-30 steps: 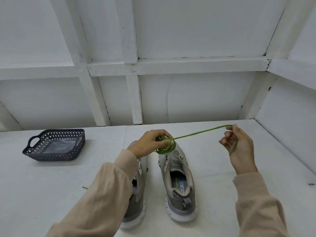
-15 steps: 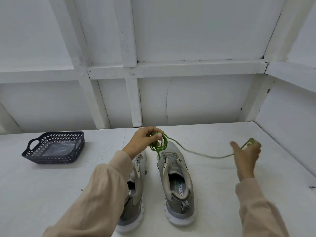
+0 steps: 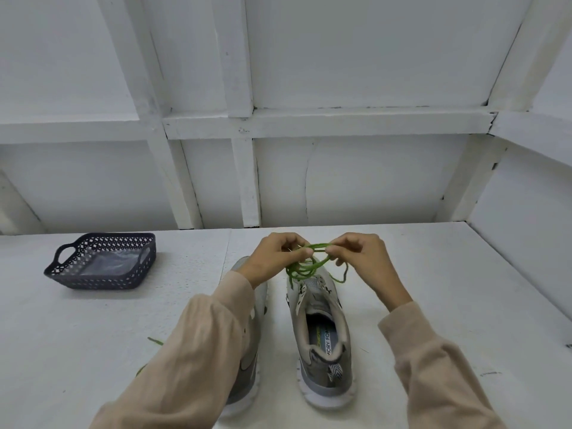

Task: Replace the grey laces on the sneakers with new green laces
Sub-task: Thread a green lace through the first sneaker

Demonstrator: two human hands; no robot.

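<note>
tabletop (image 3: 433, 274): white and broad, it carries everything; the pair stands near the front middle, toes pointing away.
sneakers: the right sneaker (image 3: 322, 335) is in plain view, its eyelets seemingly bare of any grey lace; the left sneaker (image 3: 250, 360) stands just beside it, mostly hidden under the left sleeve (image 3: 198, 351).
basket (image 3: 93, 280): dark and perforated, well apart to the left, with something clear and plastic-looking inside.
left hand (image 3: 272, 258): thumb and fingers pinch the coiled bundle above the right sneaker's toe.
right hand (image 3: 362, 258): fingertips pinch a strand of that same bundle, close against the left hand.
green lace (image 3: 306, 267): several loops hang between the hands, one tail dangling to the right (no end looks threaded yet).
step in hand: freeing the coil, I judge. Draw off one loop at a time while the bundle stays pinched, so nothing knots; then find both tips and even them before the lowest eyelets.
</note>
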